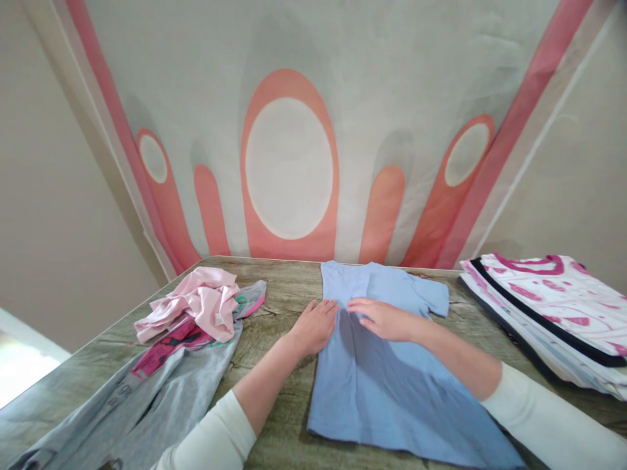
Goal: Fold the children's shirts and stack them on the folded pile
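A light blue T-shirt (382, 385) lies spread on the wooden table, its left side folded inward and one short sleeve sticking out at the right. My left hand (316, 325) rests flat at the shirt's left edge, fingertips on the cloth. Over the upper middle of the shirt is my right hand (379, 318), fingers extended and pointing left, on or just above the fabric. Neither hand grasps anything. A short gap separates the fingertips of the two hands.
Left on the table (274, 287), a crumpled pink garment (206, 297) lies over grey clothing (171, 398) with a pink print. A stack of folded clothes (553, 307) stands at the right. Behind the table rises a wall (289, 170) with coral shapes.
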The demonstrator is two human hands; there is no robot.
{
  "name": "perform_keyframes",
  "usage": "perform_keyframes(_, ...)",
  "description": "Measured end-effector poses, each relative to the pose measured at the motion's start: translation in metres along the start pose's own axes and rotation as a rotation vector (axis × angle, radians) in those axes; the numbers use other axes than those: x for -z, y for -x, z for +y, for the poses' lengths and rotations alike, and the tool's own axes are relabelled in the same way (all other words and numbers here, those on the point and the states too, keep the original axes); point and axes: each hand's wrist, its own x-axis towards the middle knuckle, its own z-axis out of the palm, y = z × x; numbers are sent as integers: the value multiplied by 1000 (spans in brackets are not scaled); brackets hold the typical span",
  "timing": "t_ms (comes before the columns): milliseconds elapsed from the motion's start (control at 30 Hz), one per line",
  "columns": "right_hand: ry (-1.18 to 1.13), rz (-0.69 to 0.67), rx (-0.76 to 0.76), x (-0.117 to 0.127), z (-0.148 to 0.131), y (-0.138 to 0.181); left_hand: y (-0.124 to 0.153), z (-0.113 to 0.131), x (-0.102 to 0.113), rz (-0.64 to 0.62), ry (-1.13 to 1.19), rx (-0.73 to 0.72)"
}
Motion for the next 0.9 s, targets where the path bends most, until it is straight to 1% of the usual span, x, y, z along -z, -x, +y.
perform_keyframes(67,61,13,22,-14,14,-8,1,2,-2,9,13,14)
perform_keyframes(133,112,13,19,-23,24,-11,2,1,-4,3,28,28)
perform_keyframes(200,167,31,-30,-26,30,-9,3,-1,-5,-6,42,36)
perform_keyframes(300,209,76,-79,-23,34,-5,2,-5,-4,-11,57,44)
perform_keyframes(367,201,115,-53,-22,34,-4,2,-8,-3,-13,62,44)
perform_keyframes(433,178,137,11,-24,31,-4,1,-9,-2,-18,69,41)
perform_keyframes(500,145,119,97,-26,26,-6,1,-10,-2,-28,78,36)
perform_keyframes(567,111,96,151,-28,21,-7,1,-10,-2,-33,87,36)
perform_keyframes(633,89,102,155,-28,19,-7,2,-10,-1,-39,93,33)
perform_keyframes(800,71,218,126,-28,19,-6,5,-10,2,-54,112,19)
perform_keyframes(900,52,179,134,-29,19,-7,6,-11,3,-54,117,10)
